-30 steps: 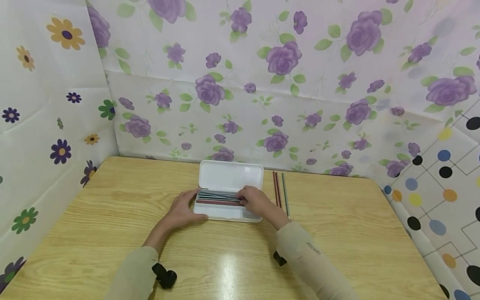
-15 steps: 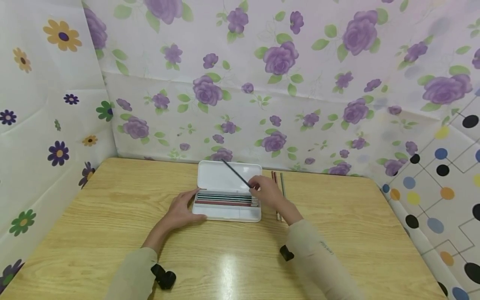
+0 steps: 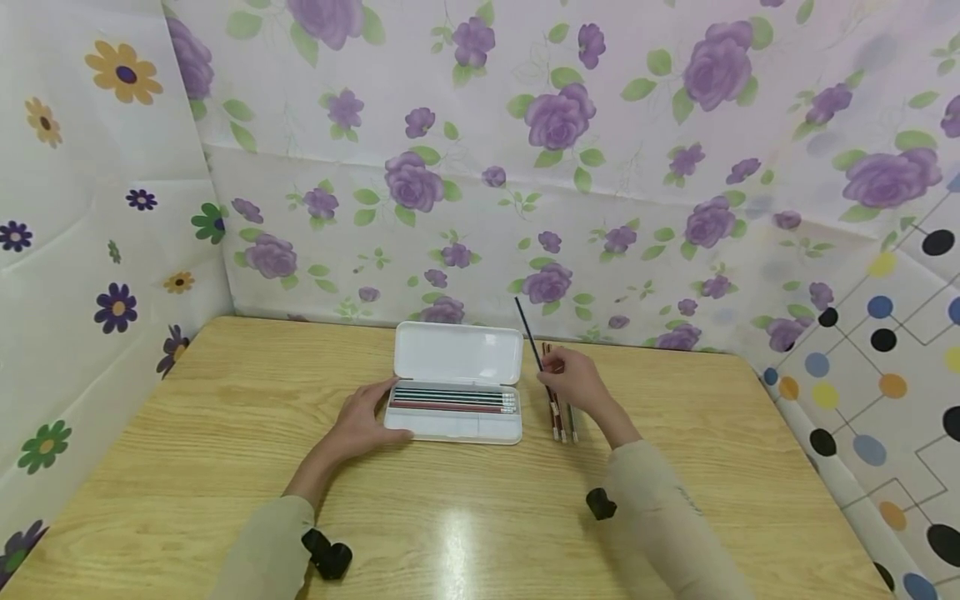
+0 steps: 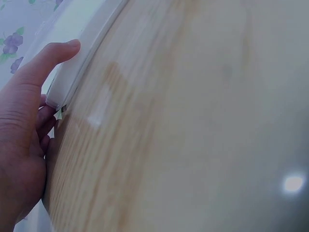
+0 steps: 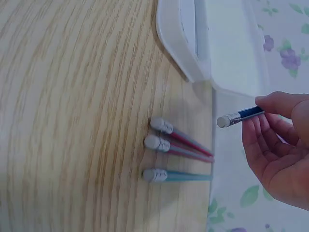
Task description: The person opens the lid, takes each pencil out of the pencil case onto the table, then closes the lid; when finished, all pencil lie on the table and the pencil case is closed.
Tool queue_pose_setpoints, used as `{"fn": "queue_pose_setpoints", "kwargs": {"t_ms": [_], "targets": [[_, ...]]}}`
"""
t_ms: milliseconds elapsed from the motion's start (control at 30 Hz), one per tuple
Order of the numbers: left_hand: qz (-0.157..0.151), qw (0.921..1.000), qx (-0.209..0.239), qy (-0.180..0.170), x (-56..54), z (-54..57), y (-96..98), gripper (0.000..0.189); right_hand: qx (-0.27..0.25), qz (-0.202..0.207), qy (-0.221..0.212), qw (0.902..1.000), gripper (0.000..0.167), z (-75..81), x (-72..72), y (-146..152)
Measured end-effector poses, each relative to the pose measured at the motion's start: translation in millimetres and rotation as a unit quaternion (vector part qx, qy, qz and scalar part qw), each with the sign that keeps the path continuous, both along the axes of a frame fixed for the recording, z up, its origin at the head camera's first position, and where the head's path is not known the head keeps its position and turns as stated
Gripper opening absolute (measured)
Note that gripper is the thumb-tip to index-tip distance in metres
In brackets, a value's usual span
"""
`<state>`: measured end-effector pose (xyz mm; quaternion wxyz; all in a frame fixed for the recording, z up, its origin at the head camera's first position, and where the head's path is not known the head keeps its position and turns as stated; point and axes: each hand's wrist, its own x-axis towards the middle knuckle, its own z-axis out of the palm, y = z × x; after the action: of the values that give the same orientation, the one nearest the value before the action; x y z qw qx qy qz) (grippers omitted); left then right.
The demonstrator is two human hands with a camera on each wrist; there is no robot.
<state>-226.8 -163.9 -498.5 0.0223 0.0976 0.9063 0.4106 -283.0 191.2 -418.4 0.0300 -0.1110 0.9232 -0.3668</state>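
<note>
Your left hand (image 4: 21,125) holds white case (image 4: 70,72) at one end, thumb on its side; wood-grain tabletop (image 4: 169,125) alongside, purple-flowered backdrop (image 4: 13,43) behind.

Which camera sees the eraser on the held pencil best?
The right wrist view: the eraser looks big and close, on the dark blue pencil in the right hand. In the head view it's tiny and hard to pick out; the left wrist view doesn't show it.
</note>
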Motion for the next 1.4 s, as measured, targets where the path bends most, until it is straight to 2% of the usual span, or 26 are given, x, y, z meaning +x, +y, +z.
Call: {"fn": "queue_pose_setpoints", "kwargs": {"t_ms": [300, 500, 733, 867, 1167, 1400], "targets": [[-0.004, 1.0, 0.001, 0.002, 0.6, 0.9, -0.4, 0.1, -0.04, -0.039, -0.04, 0.9976, 0.027, -11.1, -2.0, 29], [-0.001, 1.0, -0.002, 0.0, 0.2, 0.4, -0.5, 0.1, -0.025, -0.076, -0.071, 0.9943, 0.03, -18.5, 1.8, 47], [0.002, 1.0, -0.003, 0.005, 1.3, 2.0, -0.2, 0.1, -0.023, -0.067, -0.083, 0.994, 0.03, -24.9, 9.6, 58], [0.001, 1.0, -0.005, 0.002, 1.3, 1.6, -0.4, 0.1, -0.011, -0.085, -0.093, 0.9919, 0.031, -30.0, 12.6, 58], [0.002, 1.0, -0.006, 0.002, 1.4, 2.0, -0.4, 0.1, 0.02, -0.107, -0.061, 0.9922, 0.029, -39.4, 16.5, 58], [-0.001, 1.0, -0.002, 0.003, 2.4, 2.8, -0.7, 0.1, 0.025, -0.104, -0.052, 0.9929, 0.028, -43.2, 16.7, 57]]}}
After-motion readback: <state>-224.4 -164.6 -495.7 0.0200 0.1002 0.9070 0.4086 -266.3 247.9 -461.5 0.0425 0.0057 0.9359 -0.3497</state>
